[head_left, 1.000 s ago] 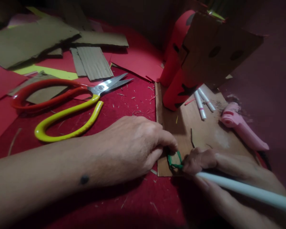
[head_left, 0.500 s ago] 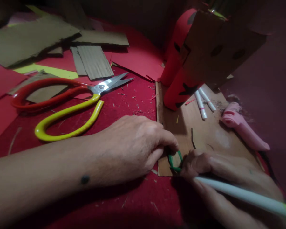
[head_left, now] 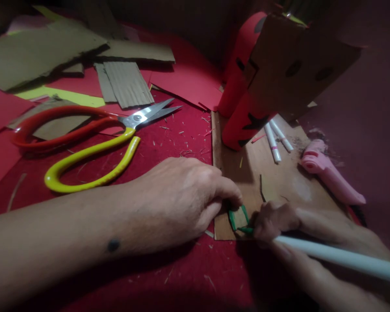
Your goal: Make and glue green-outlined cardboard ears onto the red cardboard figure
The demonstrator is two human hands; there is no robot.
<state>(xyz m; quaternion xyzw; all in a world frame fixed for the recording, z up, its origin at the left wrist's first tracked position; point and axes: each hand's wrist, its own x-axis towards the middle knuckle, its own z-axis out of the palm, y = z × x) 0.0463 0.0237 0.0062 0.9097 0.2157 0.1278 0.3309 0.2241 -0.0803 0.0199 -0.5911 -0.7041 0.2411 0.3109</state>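
Green paper strip loop (head_left: 238,218), one piece, lies on the near corner of the brown cardboard sheet (head_left: 279,182). My left hand (head_left: 182,199) pinches its far side; my right hand (head_left: 279,219) grips one white pen-like stick (head_left: 338,256) against it. One pair of red-and-yellow-handled scissors (head_left: 94,138), two white sticks (head_left: 276,139), red felt surface (head_left: 169,138).

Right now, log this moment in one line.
left hand: pinning green loop | right hand: white rod tip at loop | on cardboard
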